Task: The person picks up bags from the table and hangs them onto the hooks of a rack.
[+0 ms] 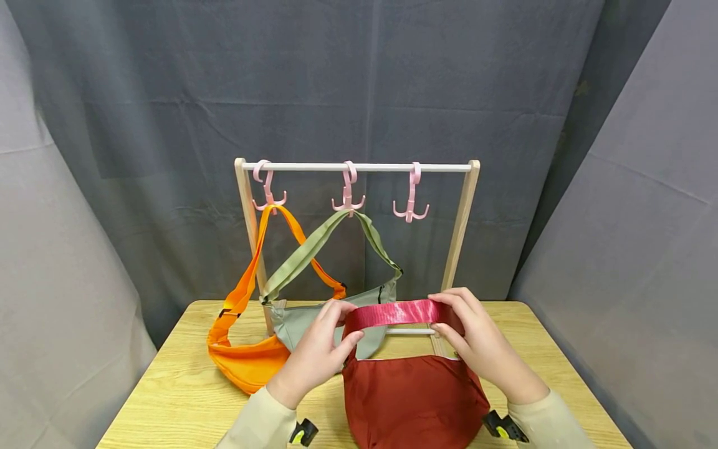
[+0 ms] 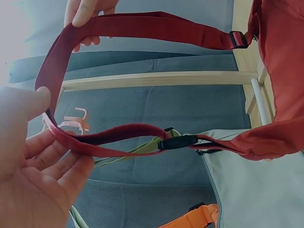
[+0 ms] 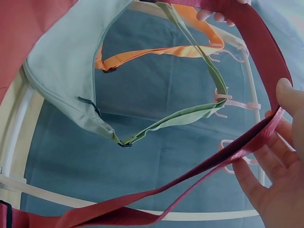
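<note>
A dark red shoulder bag (image 1: 415, 399) hangs low in front of the rack, its red strap (image 1: 395, 313) stretched into a loop between both hands. At the strap's left bend, my left hand (image 1: 322, 346) pinches it between thumb and fingers. My right hand (image 1: 477, 340) pinches the right bend in the same way. In the left wrist view the strap (image 2: 142, 27) runs to a black buckle (image 2: 178, 142) near the bag. Behind it a grey-green bag (image 1: 297, 321) hangs by its strap from the middle pink hook (image 1: 349, 193). An orange bag (image 1: 252, 365) hangs from the left pink hook (image 1: 269, 193).
A wooden rack (image 1: 462, 218) with a white top bar (image 1: 314, 166) stands on the wooden table (image 1: 179, 386). On its right side a pink hook (image 1: 411, 196) carries no bag. Grey curtains (image 1: 460, 81) surround the table at the back and sides.
</note>
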Demonstrator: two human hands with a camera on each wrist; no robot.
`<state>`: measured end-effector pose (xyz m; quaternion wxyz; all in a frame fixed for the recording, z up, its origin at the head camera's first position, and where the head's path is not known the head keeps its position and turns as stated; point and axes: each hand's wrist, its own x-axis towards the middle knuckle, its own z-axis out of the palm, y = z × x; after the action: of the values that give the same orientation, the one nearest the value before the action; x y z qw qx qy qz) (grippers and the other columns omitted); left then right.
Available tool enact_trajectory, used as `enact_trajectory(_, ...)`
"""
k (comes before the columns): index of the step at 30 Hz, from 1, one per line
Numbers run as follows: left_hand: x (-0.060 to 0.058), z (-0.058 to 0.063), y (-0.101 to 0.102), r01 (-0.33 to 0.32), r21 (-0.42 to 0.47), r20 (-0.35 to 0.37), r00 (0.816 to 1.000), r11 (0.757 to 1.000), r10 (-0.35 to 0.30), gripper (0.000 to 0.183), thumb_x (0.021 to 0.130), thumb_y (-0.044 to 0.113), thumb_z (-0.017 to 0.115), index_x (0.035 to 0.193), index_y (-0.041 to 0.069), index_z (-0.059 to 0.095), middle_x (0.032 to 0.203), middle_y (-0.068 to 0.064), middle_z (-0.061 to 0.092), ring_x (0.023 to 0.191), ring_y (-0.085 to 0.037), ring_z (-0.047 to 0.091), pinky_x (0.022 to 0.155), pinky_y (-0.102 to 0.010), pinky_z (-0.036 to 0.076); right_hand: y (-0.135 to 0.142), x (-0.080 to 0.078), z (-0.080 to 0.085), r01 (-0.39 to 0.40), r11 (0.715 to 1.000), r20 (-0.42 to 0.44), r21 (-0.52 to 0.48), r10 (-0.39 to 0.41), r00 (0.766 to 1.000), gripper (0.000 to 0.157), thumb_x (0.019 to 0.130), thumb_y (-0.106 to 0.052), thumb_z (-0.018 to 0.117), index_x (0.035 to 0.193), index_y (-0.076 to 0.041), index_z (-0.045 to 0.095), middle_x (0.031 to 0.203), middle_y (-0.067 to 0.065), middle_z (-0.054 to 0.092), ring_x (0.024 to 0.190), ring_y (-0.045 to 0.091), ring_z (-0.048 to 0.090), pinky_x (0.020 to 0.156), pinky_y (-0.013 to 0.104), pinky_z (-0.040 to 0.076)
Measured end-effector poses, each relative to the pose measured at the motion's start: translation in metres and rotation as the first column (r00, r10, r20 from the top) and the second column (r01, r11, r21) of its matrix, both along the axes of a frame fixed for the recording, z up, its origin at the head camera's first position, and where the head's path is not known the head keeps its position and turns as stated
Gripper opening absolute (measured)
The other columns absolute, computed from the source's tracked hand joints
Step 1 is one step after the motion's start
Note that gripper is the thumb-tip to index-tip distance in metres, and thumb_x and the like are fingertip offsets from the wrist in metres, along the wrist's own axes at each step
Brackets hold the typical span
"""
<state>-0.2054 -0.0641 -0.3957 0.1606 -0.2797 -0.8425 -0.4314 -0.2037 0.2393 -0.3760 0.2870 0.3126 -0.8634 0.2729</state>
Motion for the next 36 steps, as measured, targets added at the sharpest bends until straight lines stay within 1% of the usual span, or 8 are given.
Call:
enact_trajectory(9, -0.001, 0.002, -0.004, -0.005, -0.001, 0.004, 1.000, 1.000, 0.005, 0.040, 0.095, 0.017, 0.075, 0.130, 0.009, 0.056, 0.120, 0.000, 0.059, 0.108, -0.013, 0.060, 0.097, -0.034, 0.055, -0.001, -0.005, 0.006, -0.002, 1.000, -0.005, 0.018, 0.002, 1.000, 0.055, 0.083, -0.001, 0.083, 0.133, -0.009, 0.062, 0.123, 0.003, 0.058, 0.110, 0.013, 0.055, 0.095, 0.005, 0.038)
enact_trajectory(15, -0.002, 0.002, -0.006, 0.004, -0.006, -0.004, 1.000, 1.000, -0.004, 0.038, 0.096, 0.017, 0.074, 0.128, 0.009, 0.056, 0.118, 0.000, 0.058, 0.110, -0.014, 0.060, 0.097, -0.037, 0.055, -0.001, -0.006, 0.008, 0.010, 0.999, 0.018, 0.034, -0.011, 1.000, 0.054, 0.085, -0.004, 0.082, 0.134, -0.012, 0.061, 0.124, 0.001, 0.058, 0.110, 0.012, 0.054, 0.093, 0.004, 0.040)
enact_trajectory(21, -0.004, 0.001, -0.009, 0.005, -0.007, -0.021, 1.000, 1.000, -0.005, 0.037, 0.096, 0.016, 0.074, 0.127, 0.008, 0.056, 0.118, -0.001, 0.058, 0.110, -0.016, 0.061, 0.097, -0.038, 0.055, 0.001, -0.008, 0.009, 0.016, 0.998, 0.021, 0.054, -0.017, 1.000, 0.054, 0.084, -0.006, 0.083, 0.133, -0.010, 0.062, 0.123, 0.001, 0.060, 0.111, 0.013, 0.054, 0.093, 0.005, 0.040)
enact_trajectory(24, -0.004, 0.002, -0.011, -0.002, -0.004, -0.002, 1.000, 1.000, 0.002, 0.038, 0.096, 0.015, 0.074, 0.128, 0.008, 0.056, 0.120, -0.001, 0.058, 0.110, -0.016, 0.062, 0.098, -0.039, 0.055, 0.003, -0.008, 0.009, 0.023, 0.998, 0.032, 0.057, -0.025, 0.999, 0.054, 0.084, -0.007, 0.083, 0.133, -0.011, 0.062, 0.123, 0.001, 0.060, 0.111, 0.013, 0.054, 0.092, 0.006, 0.043)
enact_trajectory(28, -0.005, 0.002, -0.013, -0.005, -0.002, 0.030, 1.000, 1.000, 0.005, 0.038, 0.096, 0.014, 0.074, 0.129, 0.009, 0.056, 0.119, 0.001, 0.057, 0.111, -0.015, 0.061, 0.099, -0.039, 0.055, 0.006, -0.011, 0.009, 0.000, 0.999, 0.056, 0.033, -0.002, 0.998, 0.051, 0.085, -0.005, 0.082, 0.132, -0.010, 0.063, 0.122, 0.002, 0.060, 0.106, 0.010, 0.052, 0.082, 0.011, 0.045)
enact_trajectory(30, -0.005, 0.003, -0.014, -0.006, -0.001, 0.048, 0.999, 1.000, 0.006, 0.038, 0.096, 0.015, 0.073, 0.129, 0.011, 0.055, 0.120, 0.002, 0.057, 0.111, -0.014, 0.060, 0.099, -0.040, 0.055, 0.008, -0.013, 0.009, -0.020, 1.000, 0.060, 0.013, 0.019, 0.998, 0.050, 0.084, -0.002, 0.082, 0.131, -0.010, 0.064, 0.121, 0.002, 0.060, 0.105, 0.009, 0.052, 0.080, 0.015, 0.045)
enact_trajectory(33, -0.005, 0.003, -0.015, -0.012, -0.011, 0.060, 0.998, 1.000, 0.012, 0.037, 0.097, 0.017, 0.073, 0.129, 0.012, 0.056, 0.120, 0.003, 0.057, 0.111, -0.012, 0.059, 0.100, -0.037, 0.055, 0.009, -0.015, 0.010, -0.038, 0.999, 0.060, -0.006, 0.038, 0.997, 0.050, 0.084, -0.001, 0.082, 0.129, -0.011, 0.065, 0.120, 0.001, 0.060, 0.104, 0.008, 0.052, 0.080, 0.018, 0.045)
enact_trajectory(36, -0.006, 0.003, -0.015, -0.014, -0.015, 0.049, 0.999, 1.000, 0.015, 0.037, 0.096, 0.017, 0.074, 0.128, 0.012, 0.056, 0.120, 0.003, 0.057, 0.111, -0.012, 0.060, 0.099, -0.034, 0.054, 0.010, -0.016, 0.011, -0.045, 0.999, 0.058, -0.018, 0.046, 0.997, 0.050, 0.084, 0.000, 0.082, 0.129, -0.011, 0.065, 0.120, 0.000, 0.060, 0.105, 0.008, 0.053, 0.082, 0.018, 0.046)
